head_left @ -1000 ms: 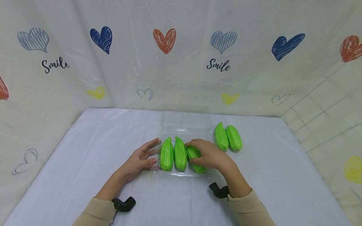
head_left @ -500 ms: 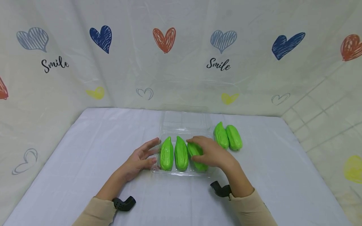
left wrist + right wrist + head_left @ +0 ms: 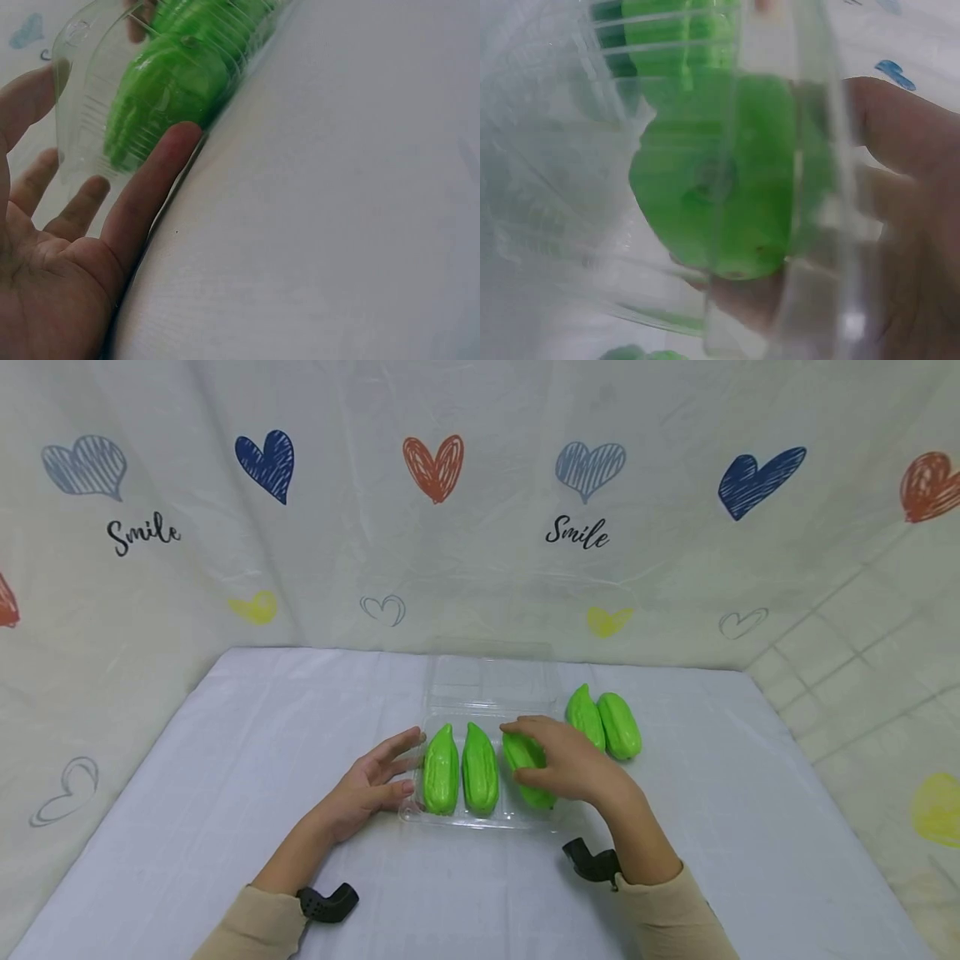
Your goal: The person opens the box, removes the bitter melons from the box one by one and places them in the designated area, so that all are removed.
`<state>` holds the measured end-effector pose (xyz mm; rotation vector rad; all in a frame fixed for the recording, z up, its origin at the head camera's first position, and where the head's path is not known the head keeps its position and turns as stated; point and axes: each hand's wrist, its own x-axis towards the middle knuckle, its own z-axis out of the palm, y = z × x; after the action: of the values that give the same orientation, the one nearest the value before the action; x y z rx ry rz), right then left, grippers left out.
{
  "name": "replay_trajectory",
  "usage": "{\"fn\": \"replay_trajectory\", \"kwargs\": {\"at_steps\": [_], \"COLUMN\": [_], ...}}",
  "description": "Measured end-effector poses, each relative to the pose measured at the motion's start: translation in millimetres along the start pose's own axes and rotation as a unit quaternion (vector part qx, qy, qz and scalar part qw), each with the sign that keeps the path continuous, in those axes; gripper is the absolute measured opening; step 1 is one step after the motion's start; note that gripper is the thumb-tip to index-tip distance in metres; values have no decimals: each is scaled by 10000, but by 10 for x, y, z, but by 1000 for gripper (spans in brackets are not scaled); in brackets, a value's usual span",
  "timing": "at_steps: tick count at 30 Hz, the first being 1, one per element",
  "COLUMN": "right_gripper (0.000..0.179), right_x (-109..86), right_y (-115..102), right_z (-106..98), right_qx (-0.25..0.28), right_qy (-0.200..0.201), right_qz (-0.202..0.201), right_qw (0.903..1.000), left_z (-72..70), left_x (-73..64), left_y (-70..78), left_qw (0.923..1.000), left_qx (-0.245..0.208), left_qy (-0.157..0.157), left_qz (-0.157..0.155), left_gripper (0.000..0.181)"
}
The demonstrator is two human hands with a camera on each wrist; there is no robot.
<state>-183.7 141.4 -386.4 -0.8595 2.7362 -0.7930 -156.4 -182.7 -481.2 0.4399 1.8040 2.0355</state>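
In the head view a clear plastic clamshell box (image 3: 491, 817) lies with its lid folded back. One green ridged bitter melon (image 3: 441, 772) lies along the box's left side, and a second bitter melon (image 3: 480, 770) sits beside it. My right hand (image 3: 566, 760) grips a third bitter melon (image 3: 525, 752) in the right part of the box, partly hidden under the fingers. Through the box wall, the right wrist view shows this melon's blunt end. My left hand (image 3: 375, 781) stays at the box's left wall, fingers extended, with its thumb (image 3: 161, 169) along the wall in the left wrist view.
Two more bitter melons (image 3: 619, 727) lie side by side on the white cloth just right of the box. The transparent lid (image 3: 491, 681) reaches back toward the heart-printed curtain (image 3: 480, 552). Each wrist carries a black camera mount (image 3: 328, 903).
My right hand has moved slightly right and back with the third melon, widening the space between it and the middle melon. The left hand keeps its place at the box.
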Motion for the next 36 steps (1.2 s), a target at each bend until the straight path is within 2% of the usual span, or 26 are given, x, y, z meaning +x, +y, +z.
{"fn": "replay_trajectory", "kwargs": {"at_steps": [31,36], "right_gripper": [63,64], "right_x": [-91,-125], "right_y": [62,68], "right_z": [-228,-262], "right_qx": [220,261], "right_qy": [521,525], "right_qz": [93,276], "right_qw": [9984,9979], "left_z": [-3,-4], "left_x": [-8,-9], "left_y": [-8,-10], "left_qw": [10000,10000], "left_qx": [-43,-17], "left_qy": [-19,-21], "left_qz": [48,35], "left_gripper": [77,76]}}
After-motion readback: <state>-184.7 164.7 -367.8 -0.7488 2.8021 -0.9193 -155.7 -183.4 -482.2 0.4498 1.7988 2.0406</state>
